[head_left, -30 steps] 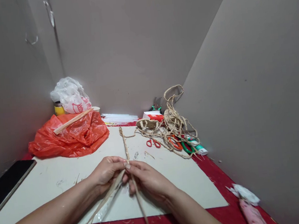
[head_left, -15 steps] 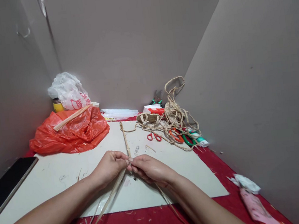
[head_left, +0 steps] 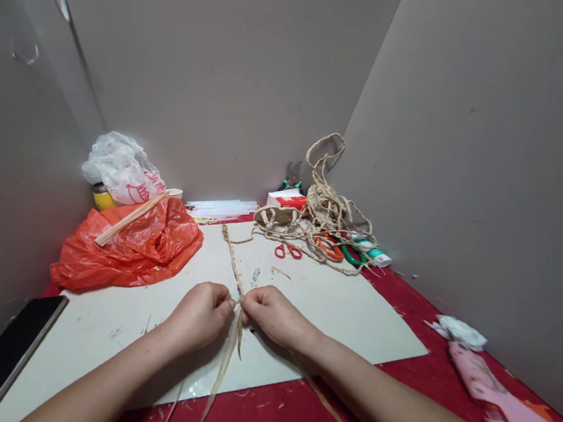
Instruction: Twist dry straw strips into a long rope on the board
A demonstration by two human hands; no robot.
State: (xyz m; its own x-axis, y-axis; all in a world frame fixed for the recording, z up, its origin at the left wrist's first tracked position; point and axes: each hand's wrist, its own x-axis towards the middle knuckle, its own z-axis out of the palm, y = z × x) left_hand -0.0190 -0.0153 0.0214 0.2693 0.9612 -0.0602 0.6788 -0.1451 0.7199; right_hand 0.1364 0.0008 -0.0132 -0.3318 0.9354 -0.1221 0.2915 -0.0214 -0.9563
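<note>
A narrow braid of dried straw-like strands [head_left: 232,260] runs up the middle of the white board [head_left: 354,324], its far end tied to a thin cord. Both hands meet at the near end of this braid. My left hand [head_left: 205,316] is closed in a pinch on strands there. Close beside it, my right hand [head_left: 275,316] pinches other strands of the same braid. Loose dried strips [head_left: 221,378] hang down below my left hand, and another strip [head_left: 324,401] trails under my right wrist. The exact crossing between the fingertips is hidden.
An orange-red plastic bag [head_left: 130,254] with a pale strip on it lies back left, near a phone [head_left: 19,353]. Tangled braided cord [head_left: 328,199], red-handled scissors [head_left: 288,251] and a glue tube [head_left: 377,256] lie back right. Grey walls [head_left: 481,150] enclose the table.
My hands have drawn slightly apart at the braid's near end. A strand now hangs down between them. The view has shifted a little.
</note>
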